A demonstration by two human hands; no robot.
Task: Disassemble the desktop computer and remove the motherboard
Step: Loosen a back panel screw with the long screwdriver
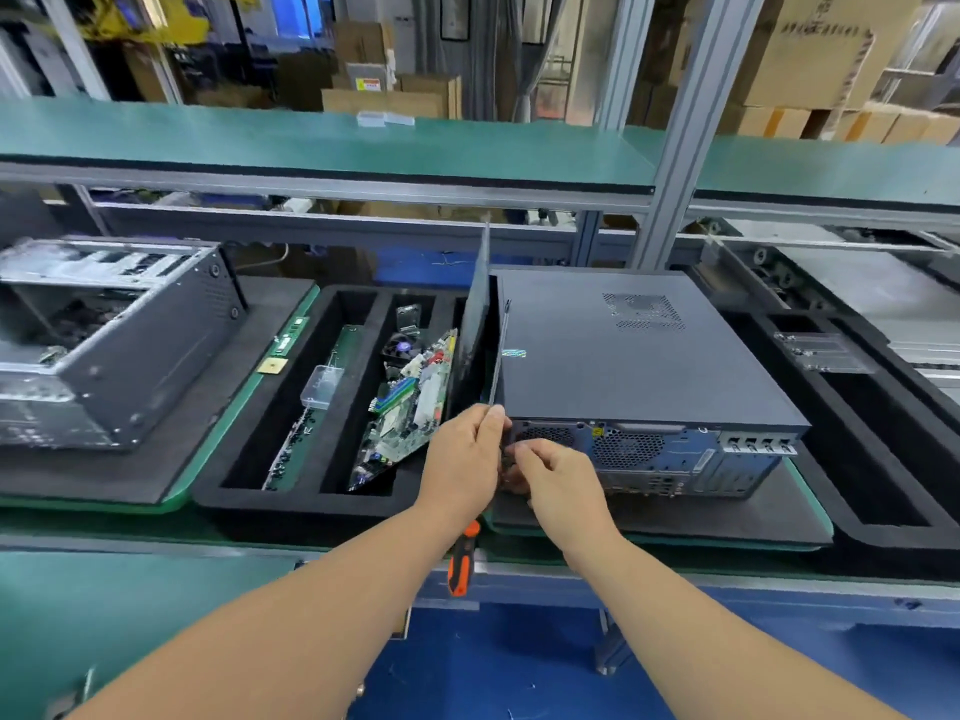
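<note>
1. Desktop computer (639,356): dark case lying flat on a black foam pad (727,517), rear panel facing the person, right of centre on the bench.
2. Side panel (475,330): thin dark sheet standing on edge just beside the case's left side, its near lower corner at the left hand.
3. Left hand (462,459): fingers curled, thumb and fingers pinching the near edge of the side panel.
4. Right hand (561,480): fingers curled against the left end of the rear panel; whether they grip anything cannot be told.
5. Screwdriver (462,561): orange-and-black handle showing below the left wrist, at the front edge of the bench.
6. Black foam tray (291,491): left of the case; a motherboard (410,402) leans tilted in one slot, a narrow green board (311,407) in the slot to its left.
7. Second open chassis (104,345): on a pad at far left, well apart from the hands.
</note>
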